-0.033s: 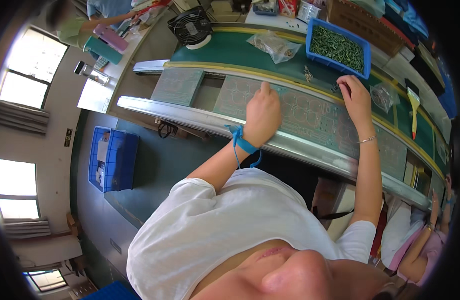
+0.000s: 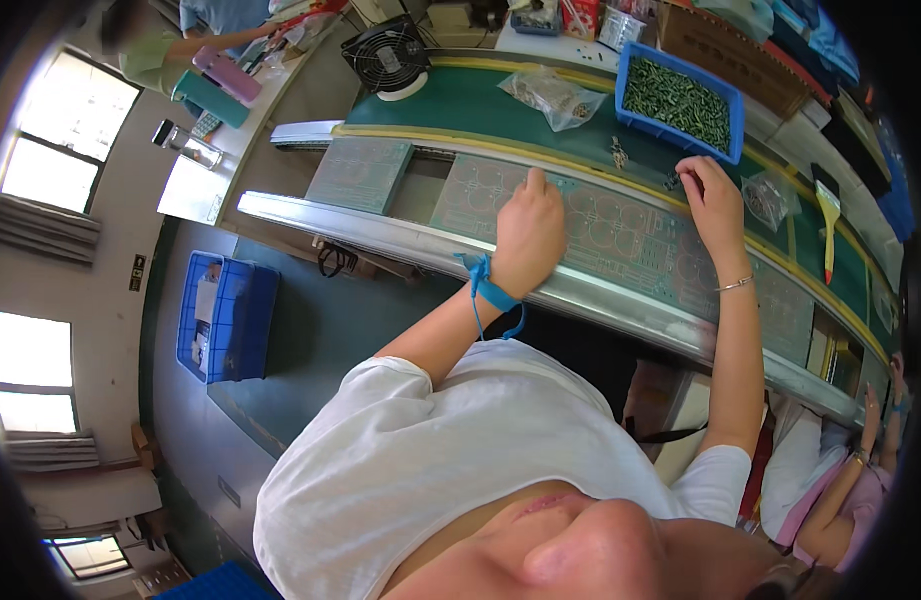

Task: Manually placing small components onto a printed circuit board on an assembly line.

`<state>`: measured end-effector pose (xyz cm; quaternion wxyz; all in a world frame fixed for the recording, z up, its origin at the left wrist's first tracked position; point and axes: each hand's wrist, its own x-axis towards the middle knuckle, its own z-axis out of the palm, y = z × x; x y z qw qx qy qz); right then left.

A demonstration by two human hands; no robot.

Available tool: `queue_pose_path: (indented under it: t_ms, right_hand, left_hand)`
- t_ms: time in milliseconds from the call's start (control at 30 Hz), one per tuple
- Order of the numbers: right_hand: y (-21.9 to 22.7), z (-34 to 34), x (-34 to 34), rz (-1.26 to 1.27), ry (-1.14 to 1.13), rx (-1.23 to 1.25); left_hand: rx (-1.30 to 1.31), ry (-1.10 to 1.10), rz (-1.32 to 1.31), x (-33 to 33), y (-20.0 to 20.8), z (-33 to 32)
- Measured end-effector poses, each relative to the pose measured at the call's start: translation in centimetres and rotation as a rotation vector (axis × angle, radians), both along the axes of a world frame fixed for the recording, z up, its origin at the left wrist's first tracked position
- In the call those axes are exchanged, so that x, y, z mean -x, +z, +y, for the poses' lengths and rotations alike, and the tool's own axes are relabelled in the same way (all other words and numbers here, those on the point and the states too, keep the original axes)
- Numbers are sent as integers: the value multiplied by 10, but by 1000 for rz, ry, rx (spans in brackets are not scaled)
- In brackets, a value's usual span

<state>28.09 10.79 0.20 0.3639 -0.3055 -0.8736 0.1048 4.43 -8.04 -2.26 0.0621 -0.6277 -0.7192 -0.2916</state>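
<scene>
My left hand (image 2: 529, 230), a blue band on its wrist, is closed over a green circuit board (image 2: 605, 225) that lies on the rail track. Its fingertips point at the board's far side; what they hold, if anything, is hidden. At the track's far edge my right hand (image 2: 715, 205) pinches its thumb and fingers together, beside some small dark parts (image 2: 671, 180). Those are too small to name, and a grip on one of them is not clear. Beyond it stands a blue bin (image 2: 735, 135) full of small green cylindrical components (image 2: 677, 105).
Another board (image 2: 358, 172) lies on the track to the left. Along the green belt are a fan (image 2: 385, 55), a plastic bag of parts (image 2: 552, 95), a small pile of metal pieces (image 2: 618, 152), another bag (image 2: 768, 200) and a brush (image 2: 827, 220). Another person's hands (image 2: 870, 410) show at far right.
The whole view has shifted very slightly. Both hands keep nearly the same places over the track, with the right fingertips still beside the small dark parts.
</scene>
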Motion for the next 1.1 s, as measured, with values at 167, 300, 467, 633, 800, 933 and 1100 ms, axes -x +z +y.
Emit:
queue_pose_path:
  t_ms: [167,300,467,633,800,933,1100]
  right_hand:
    - [3,-2,-1,-14,-26,44]
    - [2,1,-1,-11,-27,44]
    - [1,2,-2,-25,-30,39]
    - [5,-2,1,-21,-29,60]
    - [7,-8,6,4,9,80]
    - [11,-11,10,20,52,98]
    - [14,-18,13,-4,59,119]
  left_hand:
    - [3,-33,70,0,1,-12]
    - [7,-94,61,11,0,-19]
    - [-49,-138,-27,19,19,-10]
    - [-39,-369,-90,18,56,25]
    - [-94,-748,36,5,68,73]
    - [-284,-853,104,-3,55,99]
    - [-217,-920,21,-7,38,88]
